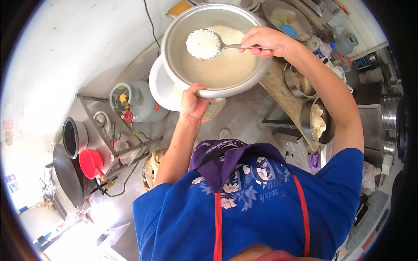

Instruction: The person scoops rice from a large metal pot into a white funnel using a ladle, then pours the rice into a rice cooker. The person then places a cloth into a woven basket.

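Observation:
A large round metal basin [217, 93] holds white rice grains [228, 70], which look covered by cloudy water. My left hand [195, 103] grips its near rim, thumb over the edge. In my right hand [261, 42] is the handle of a metal ladle [228, 46]. The bowl of the ladle carries a heaped mound of rice [203, 44], raised inside the basin's outline. Under the basin's left side, a white plastic basin [163, 84] shows in part.
A grey gas cylinder [143, 101] with a red regulator stands at left. Nearby, a metal stand bears a pot [75, 137] and a red plastic dipper [90, 164]. To the right, a wooden board [284, 101] adjoins a metal pot of dough [318, 122]. A wide pan [287, 19] sits far right.

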Tool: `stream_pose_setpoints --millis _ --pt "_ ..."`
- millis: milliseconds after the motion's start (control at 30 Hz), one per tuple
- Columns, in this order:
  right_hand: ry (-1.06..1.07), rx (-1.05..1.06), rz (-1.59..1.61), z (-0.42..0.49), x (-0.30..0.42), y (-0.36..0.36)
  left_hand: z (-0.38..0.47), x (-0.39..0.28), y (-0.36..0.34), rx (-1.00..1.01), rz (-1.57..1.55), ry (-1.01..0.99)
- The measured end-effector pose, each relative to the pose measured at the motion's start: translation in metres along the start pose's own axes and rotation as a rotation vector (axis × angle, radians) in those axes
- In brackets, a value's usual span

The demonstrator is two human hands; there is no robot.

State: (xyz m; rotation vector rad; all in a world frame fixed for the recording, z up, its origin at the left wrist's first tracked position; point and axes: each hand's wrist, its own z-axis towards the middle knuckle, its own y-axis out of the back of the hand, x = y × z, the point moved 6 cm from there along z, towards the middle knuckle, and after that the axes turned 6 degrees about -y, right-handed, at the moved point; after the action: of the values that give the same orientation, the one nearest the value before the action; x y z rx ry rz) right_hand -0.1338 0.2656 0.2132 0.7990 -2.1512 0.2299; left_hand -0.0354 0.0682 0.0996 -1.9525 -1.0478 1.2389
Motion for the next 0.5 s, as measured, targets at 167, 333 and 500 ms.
stream_pose_setpoints --millis 167,333,500 --pt "0.026 0.161 0.037 0.012 0.024 -0.055 -0.044 -0.075 0.049 -0.197 0.210 -0.229" --pt "0.058 0.244 0.066 0.029 0.034 -0.088 -0.096 -0.144 0.103 -0.366 0.267 -0.501" --pt "0.163 0.192 0.008 0.059 0.013 -0.091 -0.138 -0.187 0.151 -0.498 0.294 -0.642"
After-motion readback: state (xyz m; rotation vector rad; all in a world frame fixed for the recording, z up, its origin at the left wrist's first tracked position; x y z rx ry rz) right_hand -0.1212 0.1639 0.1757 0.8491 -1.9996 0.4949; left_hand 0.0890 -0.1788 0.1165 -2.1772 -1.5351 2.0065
